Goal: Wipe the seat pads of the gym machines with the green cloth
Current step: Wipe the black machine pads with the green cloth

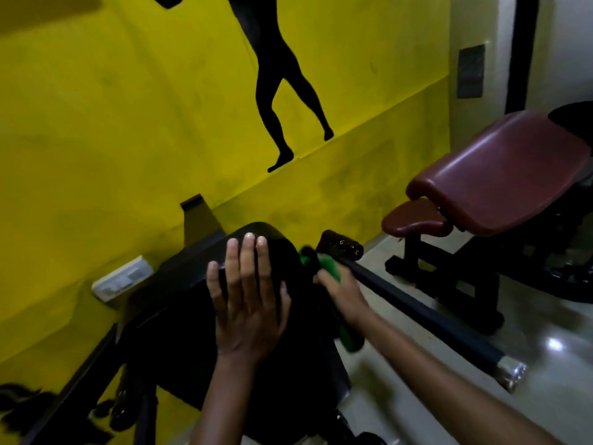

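Note:
A black seat pad (179, 342) fills the lower middle of the head view, tilted up toward the yellow wall. My left hand (247, 300) lies flat on its upper part with straight fingers spread. My right hand (340, 290) grips the green cloth (330, 266) against the pad's right edge. More of the cloth hangs below my wrist. The cloth is blurred.
A maroon padded bench (500, 178) on a black frame stands at the right. A black bar (426, 319) with a chrome end runs diagonally over the glossy floor. A white socket box (122, 277) sits on the yellow wall at left.

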### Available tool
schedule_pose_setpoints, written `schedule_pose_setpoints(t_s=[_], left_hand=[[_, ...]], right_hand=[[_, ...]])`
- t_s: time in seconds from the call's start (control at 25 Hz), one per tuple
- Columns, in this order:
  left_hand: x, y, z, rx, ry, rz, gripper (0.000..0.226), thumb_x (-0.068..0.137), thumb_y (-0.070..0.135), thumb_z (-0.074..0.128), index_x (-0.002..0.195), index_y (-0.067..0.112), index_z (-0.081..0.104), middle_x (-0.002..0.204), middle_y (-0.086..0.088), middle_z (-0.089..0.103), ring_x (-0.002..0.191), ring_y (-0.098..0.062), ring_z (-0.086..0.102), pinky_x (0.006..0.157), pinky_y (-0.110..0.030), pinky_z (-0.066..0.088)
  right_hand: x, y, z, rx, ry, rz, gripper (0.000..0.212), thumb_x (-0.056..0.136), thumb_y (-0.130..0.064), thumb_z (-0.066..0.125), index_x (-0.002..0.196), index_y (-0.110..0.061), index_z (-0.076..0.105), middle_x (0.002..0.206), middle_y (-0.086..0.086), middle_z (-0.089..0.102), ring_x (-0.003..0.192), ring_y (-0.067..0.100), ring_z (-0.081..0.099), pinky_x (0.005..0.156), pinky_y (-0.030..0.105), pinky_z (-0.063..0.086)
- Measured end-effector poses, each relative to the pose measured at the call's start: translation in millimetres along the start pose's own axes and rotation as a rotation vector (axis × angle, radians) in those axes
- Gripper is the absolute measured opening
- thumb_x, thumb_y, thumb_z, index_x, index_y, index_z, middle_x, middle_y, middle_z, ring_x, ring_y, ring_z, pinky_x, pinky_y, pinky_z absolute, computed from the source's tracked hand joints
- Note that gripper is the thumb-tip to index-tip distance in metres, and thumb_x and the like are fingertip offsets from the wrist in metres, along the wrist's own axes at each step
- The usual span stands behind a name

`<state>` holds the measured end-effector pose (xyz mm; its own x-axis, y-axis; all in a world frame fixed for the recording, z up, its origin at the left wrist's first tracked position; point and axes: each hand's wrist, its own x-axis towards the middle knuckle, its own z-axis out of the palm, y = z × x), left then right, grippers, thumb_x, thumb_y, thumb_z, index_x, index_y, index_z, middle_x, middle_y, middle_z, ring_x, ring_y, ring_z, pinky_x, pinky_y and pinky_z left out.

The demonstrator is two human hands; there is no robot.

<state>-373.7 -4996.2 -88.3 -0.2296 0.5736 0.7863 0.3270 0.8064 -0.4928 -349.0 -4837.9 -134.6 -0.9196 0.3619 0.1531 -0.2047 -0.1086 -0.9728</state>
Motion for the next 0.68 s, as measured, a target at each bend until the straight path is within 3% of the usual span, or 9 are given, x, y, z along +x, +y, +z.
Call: schedule_pose_setpoints(t_s=[0.08, 0.12, 0.32, 0.44, 0.52, 0.6, 0.68], left_hand=[[2, 0, 2, 0.047, 0.031, -0.010, 0.071, 0.090, 0.036, 0.049, 0.146, -0.001, 0.029, 0.147, -0.021, 0.032, 0.139, -0.037, 0.026, 0.116, -0.051, 0.011], [4, 1, 2, 0.066, 0.040, -0.014, 0.071, 0.089, 0.037, 0.050, 0.146, -0.001, 0.029, 0.146, -0.020, 0.032, 0.138, -0.037, 0.027, 0.116, -0.051, 0.011], [1, 8, 4, 0.039, 0.033, -0.063, 0.071, 0.092, 0.037, 0.047, 0.147, 0.001, 0.023, 0.150, -0.019, 0.025, 0.141, -0.036, 0.019, 0.117, -0.050, 0.006], [-19, 10, 12, 0.055, 0.027, -0.055, 0.070, 0.096, 0.036, 0.044, 0.149, 0.000, 0.015, 0.155, -0.021, 0.012, 0.146, -0.034, 0.004, 0.118, -0.050, 0.001], [-49, 23, 22, 0.055, 0.009, -0.042, 0.069, 0.098, 0.035, 0.041, 0.150, 0.001, 0.012, 0.158, -0.019, 0.001, 0.146, -0.031, -0.003, 0.118, -0.048, -0.001], [-82, 36, 35, 0.081, -0.017, -0.044, 0.065, 0.100, 0.033, 0.036, 0.151, 0.003, 0.010, 0.158, -0.014, -0.005, 0.147, -0.028, -0.005, 0.118, -0.046, -0.002], [-102, 42, 44, 0.085, -0.024, -0.040, 0.060, 0.103, 0.031, 0.029, 0.151, 0.003, 0.008, 0.159, -0.011, -0.009, 0.147, -0.026, -0.005, 0.119, -0.044, -0.002]], right_hand=[[-9, 29, -2, -0.027, -0.021, 0.123, 0.002, 0.086, -0.019, 0.057, 0.086, -0.019, 0.056, 0.084, 0.000, 0.056, 0.082, 0.014, 0.053, 0.072, 0.025, 0.041], [-2, 28, -2, -0.024, -0.014, 0.097, 0.010, 0.083, -0.024, 0.060, 0.089, -0.018, 0.056, 0.088, 0.002, 0.057, 0.086, 0.015, 0.054, 0.075, 0.028, 0.041], [28, -11, 3, 0.132, -0.097, -0.238, 0.015, 0.077, -0.018, 0.051, 0.089, -0.021, 0.059, 0.081, -0.002, 0.058, 0.075, 0.006, 0.055, 0.065, 0.022, 0.044], [8, 50, -11, 0.042, -0.168, -0.084, 0.008, 0.085, -0.011, 0.052, 0.085, -0.017, 0.057, 0.067, -0.012, 0.056, 0.063, 0.001, 0.052, 0.061, 0.021, 0.041], [3, 75, -19, -0.038, -0.196, -0.017, 0.020, 0.092, -0.002, 0.049, 0.083, -0.019, 0.055, 0.066, -0.011, 0.055, 0.063, 0.002, 0.052, 0.062, 0.024, 0.038], [13, 57, -15, -0.039, -0.187, -0.158, 0.017, 0.091, -0.008, 0.050, 0.083, -0.022, 0.055, 0.072, -0.009, 0.056, 0.069, 0.005, 0.052, 0.065, 0.022, 0.039], [19, 18, -6, 0.030, -0.158, -0.355, 0.015, 0.088, -0.012, 0.049, 0.079, -0.023, 0.053, 0.063, -0.015, 0.058, 0.063, -0.002, 0.052, 0.060, 0.016, 0.040]])
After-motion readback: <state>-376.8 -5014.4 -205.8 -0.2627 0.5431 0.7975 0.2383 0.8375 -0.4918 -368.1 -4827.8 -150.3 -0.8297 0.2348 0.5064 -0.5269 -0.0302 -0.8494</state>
